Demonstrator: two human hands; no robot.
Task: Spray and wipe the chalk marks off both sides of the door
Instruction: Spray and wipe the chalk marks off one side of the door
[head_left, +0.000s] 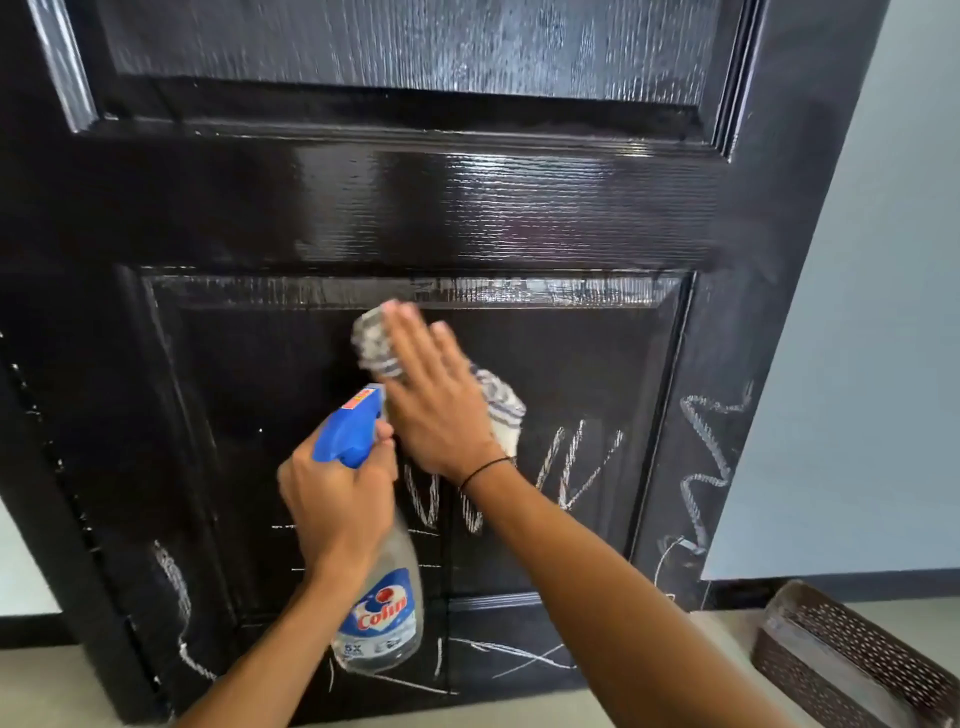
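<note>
The flat right hand (434, 400) covers most of the striped cloth (376, 338), the door (467, 208) runs past the top and left edges, and the brown perforated basket (852, 660) is cropped at bottom right.

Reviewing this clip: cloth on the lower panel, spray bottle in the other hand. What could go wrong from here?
1. The right hand presses the cloth with flat fingers, not gripping it; it may slip off the glossy door.
2. The chalk marks below and the zigzag on the right edge lie outside the wiped patch and could be missed.
3. The left hand holds the bottle close to the wiping wrist; they may bump.
</note>
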